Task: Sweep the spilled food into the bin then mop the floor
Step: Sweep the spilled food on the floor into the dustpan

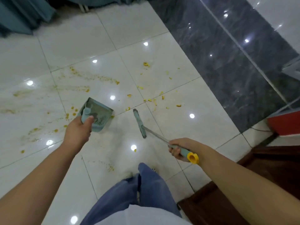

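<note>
Left hand: grips the teal dustpan, centre-left of frame. Right hand: wrapped round the yellow-capped broom handle, lower right; brush head on the white tile floor. Spilled food (yellow bits and smears) scattered across mid-frame, mostly beyond both tools.

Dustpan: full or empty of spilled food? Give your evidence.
Empty of food: the dustpan shows only dark smears inside; the yellow bits lie on the floor.
</note>
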Available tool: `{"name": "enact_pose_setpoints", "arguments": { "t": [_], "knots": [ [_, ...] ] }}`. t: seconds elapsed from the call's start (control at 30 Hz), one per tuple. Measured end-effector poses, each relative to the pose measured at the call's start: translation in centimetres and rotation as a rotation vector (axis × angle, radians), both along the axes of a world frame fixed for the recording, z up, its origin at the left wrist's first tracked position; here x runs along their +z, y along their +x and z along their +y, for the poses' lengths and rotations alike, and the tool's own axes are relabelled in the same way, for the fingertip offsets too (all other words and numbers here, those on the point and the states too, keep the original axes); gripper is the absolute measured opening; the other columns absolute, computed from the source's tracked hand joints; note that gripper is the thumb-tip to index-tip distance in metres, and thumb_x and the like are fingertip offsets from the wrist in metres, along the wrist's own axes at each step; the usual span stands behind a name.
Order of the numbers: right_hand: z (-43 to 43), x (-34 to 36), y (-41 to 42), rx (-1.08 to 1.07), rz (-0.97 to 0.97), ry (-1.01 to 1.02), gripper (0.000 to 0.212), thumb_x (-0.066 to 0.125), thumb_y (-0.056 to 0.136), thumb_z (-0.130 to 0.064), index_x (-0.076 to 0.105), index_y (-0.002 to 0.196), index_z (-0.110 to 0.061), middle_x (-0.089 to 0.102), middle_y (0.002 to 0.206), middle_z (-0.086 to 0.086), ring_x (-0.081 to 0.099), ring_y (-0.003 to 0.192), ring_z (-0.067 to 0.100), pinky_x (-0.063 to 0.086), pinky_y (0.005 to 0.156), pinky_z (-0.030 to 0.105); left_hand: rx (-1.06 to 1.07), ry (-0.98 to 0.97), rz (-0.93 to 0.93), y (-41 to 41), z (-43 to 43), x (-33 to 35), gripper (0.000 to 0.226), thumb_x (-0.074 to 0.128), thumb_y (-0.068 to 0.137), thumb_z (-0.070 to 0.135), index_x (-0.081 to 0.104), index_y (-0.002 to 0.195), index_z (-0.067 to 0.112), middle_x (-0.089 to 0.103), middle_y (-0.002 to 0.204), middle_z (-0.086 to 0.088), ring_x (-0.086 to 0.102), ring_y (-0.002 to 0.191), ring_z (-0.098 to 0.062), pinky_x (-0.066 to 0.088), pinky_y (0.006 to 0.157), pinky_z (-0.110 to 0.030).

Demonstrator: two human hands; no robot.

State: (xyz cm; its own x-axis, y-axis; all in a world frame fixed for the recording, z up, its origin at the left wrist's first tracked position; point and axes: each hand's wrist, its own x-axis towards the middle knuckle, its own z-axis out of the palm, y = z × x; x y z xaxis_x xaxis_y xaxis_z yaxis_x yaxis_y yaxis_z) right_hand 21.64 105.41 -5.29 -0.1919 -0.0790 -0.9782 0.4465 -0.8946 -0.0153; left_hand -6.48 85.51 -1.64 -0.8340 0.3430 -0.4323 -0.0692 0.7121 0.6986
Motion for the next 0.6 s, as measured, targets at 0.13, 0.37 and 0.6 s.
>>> {"name": "enact_pose_setpoints", "arguments": {
  "t": [0.13, 0.37, 0.6],
  "knots": [
    [-1.0, -0.1, -1.6, 0.071, -0.009, -0.051, 0.02, 0.046, 0.099, -0.014, 0.047, 0.084, 0.0, 0.045, 0.067, 0.01, 0.039, 0.028, 0.007, 0.036, 0.026, 0.015, 0.09, 0.026, -0.037, -0.8, -2.2, 0.0, 0.027, 0.048, 0.095, 0.031, 0.047, 0.077, 0.01, 0.046, 0.063, -0.009, 0.039, 0.05, -0.023, 0.035, 0.05, -0.027],
    [-3.9, -0.2, -3.4, 0.275, -0.063, -0.078, 0.02, 0.046, 0.099, -0.015, 0.047, 0.087, 0.001, 0.046, 0.069, 0.01, 0.039, 0.03, 0.006, 0.038, 0.029, 0.012, 0.209, 0.066, -0.082, -0.7, -5.5, -0.3, 0.023, 0.048, 0.094, 0.029, 0.048, 0.082, 0.009, 0.045, 0.064, -0.008, 0.038, 0.05, -0.022, 0.033, 0.049, -0.026],
    [0.1, -2.9, -5.2, 0.517, -0.074, -0.076, 0.016, 0.045, 0.099, -0.01, 0.045, 0.086, -0.001, 0.048, 0.064, 0.012, 0.039, 0.027, 0.007, 0.037, 0.029, 0.012, 0.345, 0.035, -0.089, 0.9, -4.2, -0.5, 0.024, 0.048, 0.094, 0.028, 0.051, 0.086, 0.006, 0.046, 0.063, -0.009, 0.038, 0.05, -0.022, 0.033, 0.048, -0.025]
  ]
}}
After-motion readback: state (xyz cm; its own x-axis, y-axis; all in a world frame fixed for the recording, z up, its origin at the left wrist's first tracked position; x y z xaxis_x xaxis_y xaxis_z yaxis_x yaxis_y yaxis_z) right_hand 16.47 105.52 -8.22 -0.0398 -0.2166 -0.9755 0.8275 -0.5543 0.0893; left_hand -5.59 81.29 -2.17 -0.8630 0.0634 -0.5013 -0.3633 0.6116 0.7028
